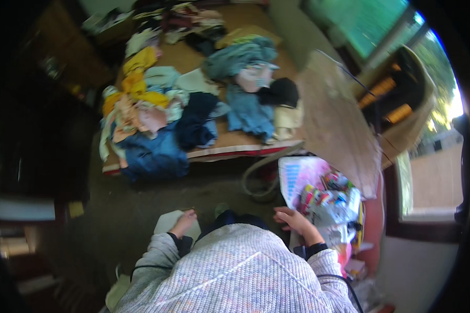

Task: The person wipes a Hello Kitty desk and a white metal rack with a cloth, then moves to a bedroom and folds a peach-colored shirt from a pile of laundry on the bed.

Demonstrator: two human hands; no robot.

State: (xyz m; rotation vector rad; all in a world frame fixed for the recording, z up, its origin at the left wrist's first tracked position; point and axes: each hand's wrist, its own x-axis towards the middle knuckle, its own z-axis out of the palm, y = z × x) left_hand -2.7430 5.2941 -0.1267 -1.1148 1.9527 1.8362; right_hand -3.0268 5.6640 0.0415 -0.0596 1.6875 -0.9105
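My left hand [185,223] is low at the left of my body, over a pale flat object [168,222]; whether it grips that object cannot be made out. My right hand [293,221] is at the right of my body with its fingers partly curled and apart, nothing seen in it, near a box or table top of mixed packets [329,195]. Beyond both hands, heaps of clothes lie on a bed-like surface [235,152]: a blue garment [156,156] hanging over the front edge, a dark navy one [197,119], yellow cloth [139,74], light blue cloth [246,111] and a black item [284,92].
A large brown board or cardboard sheet [333,117] leans at the right, beside a window [431,176]. A pale curved strap or hose [250,176] hangs by the bed's front edge. Dark furniture [35,129] stands at the left. A light-coloured object [117,291] is at the lower left.
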